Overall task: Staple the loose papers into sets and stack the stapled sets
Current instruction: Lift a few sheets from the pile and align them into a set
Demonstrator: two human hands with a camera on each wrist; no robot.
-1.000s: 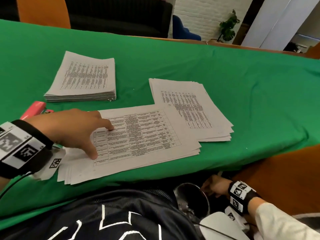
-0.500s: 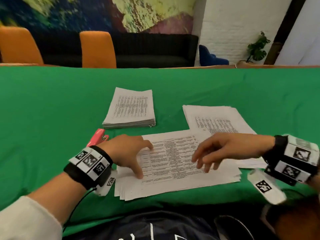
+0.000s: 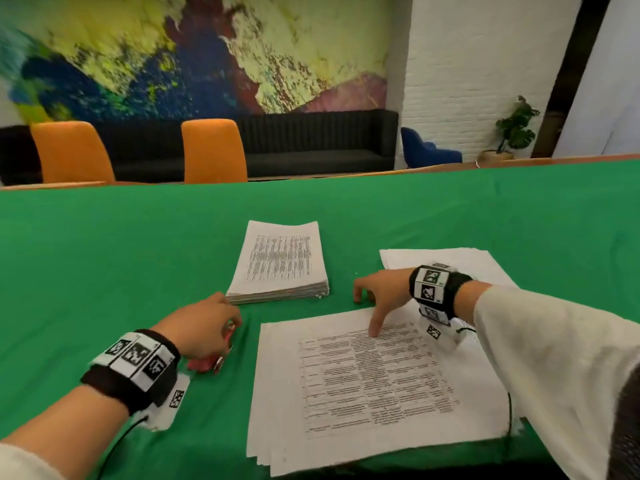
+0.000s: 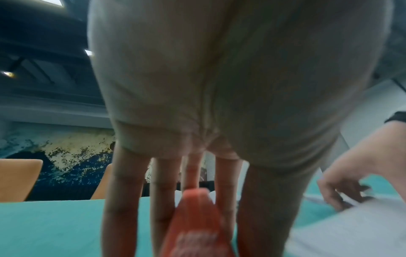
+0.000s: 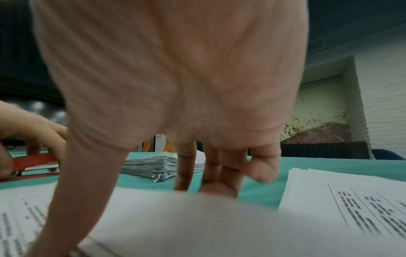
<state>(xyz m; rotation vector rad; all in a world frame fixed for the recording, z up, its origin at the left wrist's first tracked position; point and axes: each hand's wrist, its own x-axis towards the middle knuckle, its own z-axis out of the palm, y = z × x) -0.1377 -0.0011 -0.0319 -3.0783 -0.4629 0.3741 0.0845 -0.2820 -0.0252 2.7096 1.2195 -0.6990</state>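
A fanned pile of loose printed papers (image 3: 363,393) lies on the green cloth in front of me. My right hand (image 3: 372,308) is at its far edge, thumb pressed on the top sheet and fingers curled down behind the edge. In the right wrist view that edge (image 5: 175,217) looks lifted and blurred. A red stapler (image 3: 204,363) lies left of the pile, mostly hidden under my left hand (image 3: 214,330). That hand grips it, with fingers (image 4: 162,191) down both sides of the red body (image 4: 195,226). A neat stack of sets (image 3: 280,265) sits farther back.
A second spread pile of printed sheets (image 3: 467,261) lies at the right, partly behind my right wrist. The green table (image 3: 104,254) stretches wide to the left and far side. Two orange chairs (image 3: 214,150) and a dark sofa stand beyond it.
My left hand has left the paper pile and gone left onto the stapler. My right hand has moved forward from the middle of the pile to its far edge. The head view has tilted up.
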